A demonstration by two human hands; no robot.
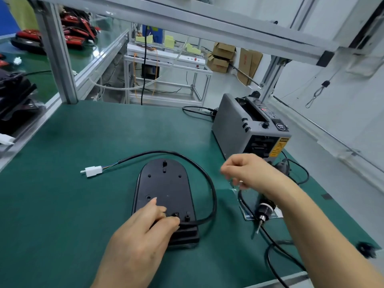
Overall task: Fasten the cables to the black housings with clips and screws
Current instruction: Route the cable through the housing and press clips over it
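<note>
A black oval housing (164, 183) lies flat on the green mat. Its black cable (209, 183) loops from the near end around the right side to a white connector (93, 171) at the left. My left hand (143, 231) rests on the housing's near end, thumb and fingers pressing the cable where it enters, next to a screw boss (176, 214). My right hand (249, 173) hovers above the mat to the right of the housing, fingers curled; whether it pinches something small I cannot tell. An electric screwdriver (262, 213) lies under my right wrist.
A grey tape dispenser (239, 125) stands at the back right of the mat (83, 204). The screwdriver's cord (274, 246) trails to the near edge. More black and red housings (16, 96) are piled on the bench at the left. An aluminium post (60, 59) rises at the back left.
</note>
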